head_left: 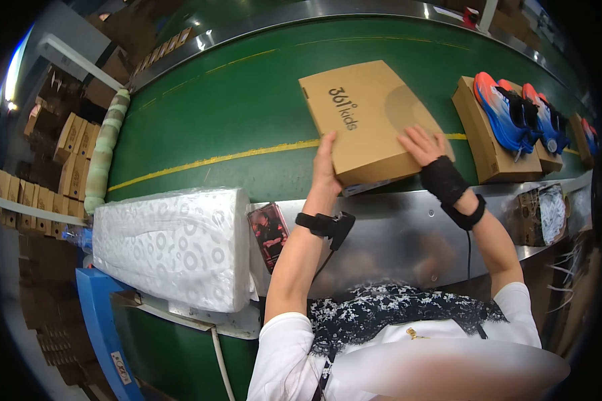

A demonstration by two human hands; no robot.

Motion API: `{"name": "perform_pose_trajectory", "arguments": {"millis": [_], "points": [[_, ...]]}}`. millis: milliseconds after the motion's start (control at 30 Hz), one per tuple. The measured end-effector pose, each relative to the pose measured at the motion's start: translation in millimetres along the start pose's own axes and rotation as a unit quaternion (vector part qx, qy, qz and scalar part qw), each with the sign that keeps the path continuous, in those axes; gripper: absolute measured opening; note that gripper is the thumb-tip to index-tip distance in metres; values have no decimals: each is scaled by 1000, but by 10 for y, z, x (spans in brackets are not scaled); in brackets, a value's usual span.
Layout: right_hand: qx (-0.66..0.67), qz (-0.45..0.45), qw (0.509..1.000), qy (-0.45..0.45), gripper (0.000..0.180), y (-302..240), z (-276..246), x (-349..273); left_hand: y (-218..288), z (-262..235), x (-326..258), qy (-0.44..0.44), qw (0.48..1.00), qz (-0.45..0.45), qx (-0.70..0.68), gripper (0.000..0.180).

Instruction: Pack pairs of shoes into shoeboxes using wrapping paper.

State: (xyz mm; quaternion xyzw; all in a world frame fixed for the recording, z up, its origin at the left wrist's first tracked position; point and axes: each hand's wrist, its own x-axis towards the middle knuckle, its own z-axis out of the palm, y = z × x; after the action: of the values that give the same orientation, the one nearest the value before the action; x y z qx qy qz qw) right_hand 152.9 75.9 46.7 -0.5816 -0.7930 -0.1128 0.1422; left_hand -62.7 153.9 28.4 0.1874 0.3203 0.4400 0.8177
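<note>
The brown cardboard box (368,110) sits between the person's hands, over the near side of the green belt (227,113). The left hand (324,164) holds its near left corner, though I can't see how far those fingers wrap underneath. The right hand (425,146) lies with fingers spread on the lid near the right corner, wide rather than pinching. Blue-and-coral shoes (505,120) stand off to the right.

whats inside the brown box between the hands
Nothing of the inside shows: the brown box is closed on top, covering any contents. The left hand is at its left side, the right hand on top.
</note>
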Motion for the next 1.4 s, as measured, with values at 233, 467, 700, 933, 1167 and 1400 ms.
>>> {"name": "perform_pose_trajectory", "arguments": {"millis": [233,467,700,933,1167,1400], "points": [[56,17,998,-22,53,350,-559,-482,-392,411,-260,26,978,99,183,61],[42,33,999,14,50,291,-519,-901,-578,441,-470,-8,966,111,233,57],[134,71,987,55,50,109,-637,-886,-216,740,-797,9,858,347,379,66],[318,194,924,81,58,-21,-843,-823,-143,849,-711,-75,650,517,552,44],[266,147,951,55,58,-81,-825,-775,-238,693,-426,-60,843,462,270,36],[190,40,980,51,49,284,-506,-920,-118,420,-478,9,775,318,546,43]]}}
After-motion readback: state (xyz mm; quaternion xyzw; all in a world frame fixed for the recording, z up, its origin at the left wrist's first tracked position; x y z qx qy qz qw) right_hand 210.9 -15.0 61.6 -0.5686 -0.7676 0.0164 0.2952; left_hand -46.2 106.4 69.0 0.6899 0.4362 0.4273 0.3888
